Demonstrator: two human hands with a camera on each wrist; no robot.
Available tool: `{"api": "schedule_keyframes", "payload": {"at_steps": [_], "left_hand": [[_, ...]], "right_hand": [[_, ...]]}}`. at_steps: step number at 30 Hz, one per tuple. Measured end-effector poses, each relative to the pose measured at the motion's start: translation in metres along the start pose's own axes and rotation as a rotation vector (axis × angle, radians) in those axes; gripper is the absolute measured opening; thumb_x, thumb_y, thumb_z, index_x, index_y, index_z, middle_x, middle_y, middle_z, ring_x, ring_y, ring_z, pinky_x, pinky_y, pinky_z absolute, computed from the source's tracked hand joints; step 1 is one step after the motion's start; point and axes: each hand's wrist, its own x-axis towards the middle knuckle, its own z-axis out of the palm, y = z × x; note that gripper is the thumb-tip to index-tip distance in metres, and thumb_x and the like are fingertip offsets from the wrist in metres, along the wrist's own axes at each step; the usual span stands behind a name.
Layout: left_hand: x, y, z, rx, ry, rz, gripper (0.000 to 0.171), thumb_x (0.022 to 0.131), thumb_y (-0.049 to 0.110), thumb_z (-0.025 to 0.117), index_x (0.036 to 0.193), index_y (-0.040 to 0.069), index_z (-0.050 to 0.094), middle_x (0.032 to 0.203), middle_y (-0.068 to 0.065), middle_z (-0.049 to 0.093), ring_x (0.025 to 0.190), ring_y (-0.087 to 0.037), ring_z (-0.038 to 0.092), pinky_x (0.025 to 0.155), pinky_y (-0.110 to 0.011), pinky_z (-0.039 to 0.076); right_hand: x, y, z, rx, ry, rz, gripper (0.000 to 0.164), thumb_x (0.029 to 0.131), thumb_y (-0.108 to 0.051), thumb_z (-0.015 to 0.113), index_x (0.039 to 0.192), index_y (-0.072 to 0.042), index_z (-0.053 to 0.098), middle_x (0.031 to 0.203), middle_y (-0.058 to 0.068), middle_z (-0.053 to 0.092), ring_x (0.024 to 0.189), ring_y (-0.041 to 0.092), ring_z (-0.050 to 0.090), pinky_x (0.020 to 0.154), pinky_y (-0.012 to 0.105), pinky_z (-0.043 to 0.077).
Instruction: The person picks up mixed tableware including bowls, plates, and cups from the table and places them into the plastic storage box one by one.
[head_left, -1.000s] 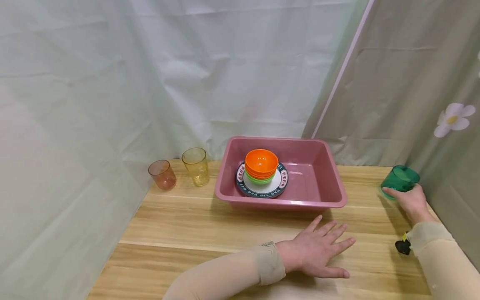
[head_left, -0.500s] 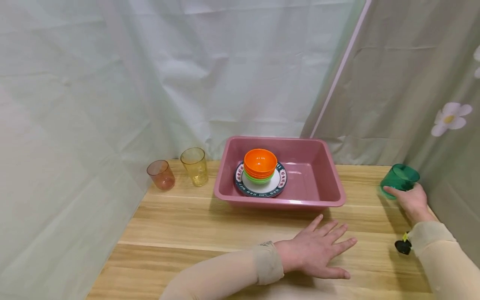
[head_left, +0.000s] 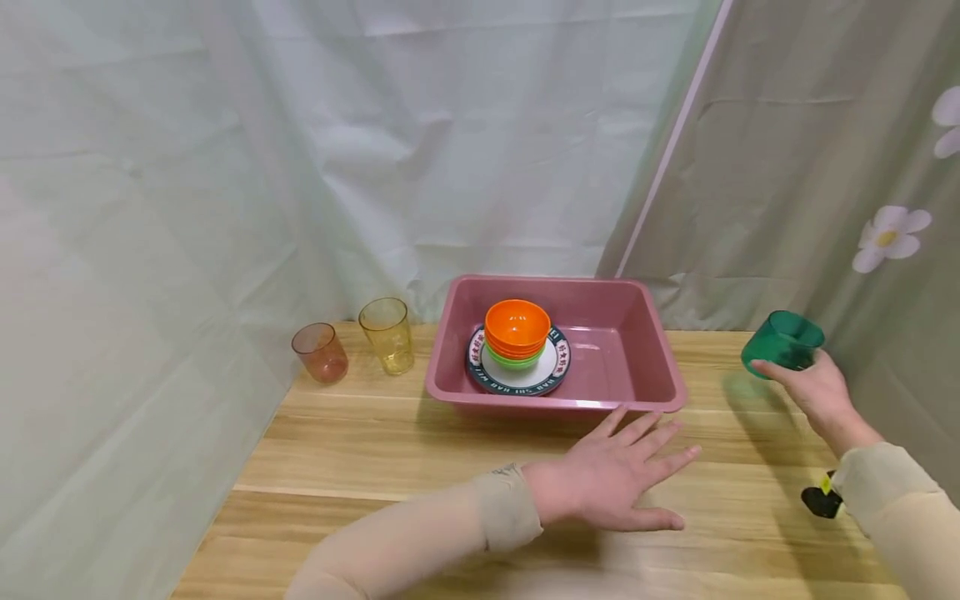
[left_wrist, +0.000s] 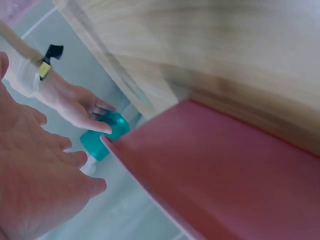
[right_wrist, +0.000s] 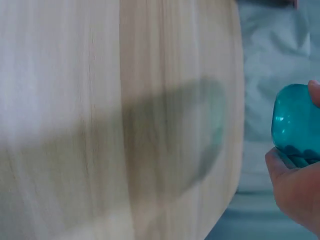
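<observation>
My right hand (head_left: 817,392) grips a clear green cup (head_left: 780,340) at the far right, thumb on the near side and fingers behind it. The cup is tilted and raised over the table; its shadow lies below it in the right wrist view, where the cup (right_wrist: 295,122) shows at the right edge. My left hand (head_left: 611,475) is spread flat with straight fingers and holds nothing, its fingertips at the front rim of the pink basin (head_left: 555,402). In the basin, a stack of orange and green bowls (head_left: 517,325) stands on a white plate with a dark patterned rim (head_left: 495,379).
At the back left stand a clear pink cup (head_left: 322,354) and a taller yellow cup (head_left: 390,337), both upright. A pale curtain (head_left: 450,150) rises behind the wooden table (head_left: 360,467) and along its sides. A black strap piece (head_left: 821,502) sticks out from my right wrist.
My right hand has lifted the green cup off the table and brought it slightly left. My left hand has shifted up and left, toward the basin's front rim.
</observation>
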Motion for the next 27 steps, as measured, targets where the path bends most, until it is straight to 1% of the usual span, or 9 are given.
{"api": "schedule_keyframes", "payload": {"at_steps": [5, 7, 11, 14, 17, 18, 20, 23, 27], "left_hand": [[-0.01, -0.019, -0.007, 0.012, 0.018, -0.024, 0.083, 0.094, 0.082, 0.018, 0.162, 0.041, -0.008, 0.17, 0.005, -0.014, 0.155, -0.017, -0.015, 0.123, -0.047, -0.01], [-0.014, -0.026, -0.008, 0.004, 0.021, -0.036, 0.083, 0.095, 0.081, 0.017, 0.163, 0.04, -0.005, 0.17, 0.005, -0.014, 0.156, -0.017, -0.013, 0.123, -0.048, -0.01], [-0.022, -0.04, -0.01, -0.012, 0.03, -0.067, 0.084, 0.095, 0.081, 0.018, 0.164, 0.037, -0.002, 0.17, 0.004, -0.015, 0.156, -0.019, -0.011, 0.122, -0.049, -0.011], [-0.029, -0.051, -0.012, -0.018, 0.042, -0.091, 0.085, 0.096, 0.08, 0.019, 0.165, 0.035, -0.001, 0.171, 0.001, -0.011, 0.156, -0.02, -0.012, 0.121, -0.05, -0.013], [-0.036, -0.062, -0.013, -0.017, 0.056, -0.109, 0.086, 0.096, 0.08, 0.018, 0.165, 0.034, -0.003, 0.172, -0.002, -0.008, 0.156, -0.022, -0.014, 0.121, -0.05, -0.014], [-0.039, -0.067, -0.014, -0.021, 0.06, -0.115, 0.086, 0.096, 0.08, 0.017, 0.165, 0.033, -0.004, 0.172, -0.002, -0.007, 0.156, -0.023, -0.014, 0.121, -0.05, -0.014], [-0.044, -0.076, -0.014, -0.036, 0.071, -0.126, 0.087, 0.096, 0.08, 0.018, 0.165, 0.032, -0.003, 0.172, -0.002, -0.008, 0.156, -0.024, -0.012, 0.121, -0.051, -0.013], [-0.053, -0.089, -0.016, -0.072, 0.082, -0.147, 0.087, 0.096, 0.079, 0.02, 0.165, 0.03, -0.001, 0.172, -0.002, -0.007, 0.157, -0.025, -0.007, 0.122, -0.052, -0.009], [-0.065, -0.105, -0.017, -0.113, 0.089, -0.188, 0.087, 0.097, 0.078, 0.022, 0.165, 0.03, -0.002, 0.172, -0.001, -0.006, 0.157, -0.026, -0.004, 0.123, -0.054, -0.006]], "right_hand": [[-0.006, -0.019, 0.005, 0.013, -0.062, -0.037, 0.102, 0.096, -0.047, 0.069, 0.157, 0.012, 0.012, 0.154, 0.039, 0.027, 0.134, 0.054, 0.031, 0.101, 0.071, 0.035], [-0.009, -0.027, 0.007, 0.009, -0.076, -0.051, 0.101, 0.096, -0.047, 0.069, 0.156, 0.012, 0.014, 0.153, 0.038, 0.029, 0.134, 0.054, 0.032, 0.1, 0.07, 0.035], [-0.014, -0.044, 0.012, -0.016, -0.108, -0.076, 0.103, 0.096, -0.048, 0.07, 0.156, 0.014, 0.013, 0.154, 0.04, 0.027, 0.135, 0.055, 0.031, 0.1, 0.07, 0.035], [-0.019, -0.058, 0.015, -0.043, -0.148, -0.099, 0.103, 0.095, -0.05, 0.07, 0.156, 0.013, 0.016, 0.154, 0.038, 0.029, 0.134, 0.054, 0.034, 0.1, 0.07, 0.037], [-0.025, -0.073, 0.021, -0.05, -0.181, -0.144, 0.094, 0.096, -0.047, 0.07, 0.154, 0.009, 0.023, 0.15, 0.034, 0.038, 0.13, 0.047, 0.04, 0.098, 0.062, 0.042], [-0.028, -0.078, 0.024, -0.048, -0.187, -0.16, 0.091, 0.095, -0.046, 0.072, 0.153, 0.008, 0.026, 0.148, 0.032, 0.041, 0.128, 0.045, 0.043, 0.096, 0.058, 0.043], [-0.032, -0.089, 0.031, -0.033, -0.205, -0.186, 0.089, 0.094, -0.042, 0.074, 0.152, 0.007, 0.028, 0.146, 0.031, 0.044, 0.128, 0.044, 0.044, 0.096, 0.056, 0.043], [-0.04, -0.102, 0.043, -0.007, -0.237, -0.207, 0.092, 0.093, -0.038, 0.077, 0.153, 0.008, 0.025, 0.146, 0.033, 0.044, 0.129, 0.047, 0.044, 0.099, 0.06, 0.042], [-0.048, -0.115, 0.061, 0.0, -0.282, -0.254, 0.091, 0.09, -0.036, 0.08, 0.154, 0.005, 0.029, 0.144, 0.032, 0.049, 0.129, 0.046, 0.048, 0.104, 0.066, 0.039]]}}
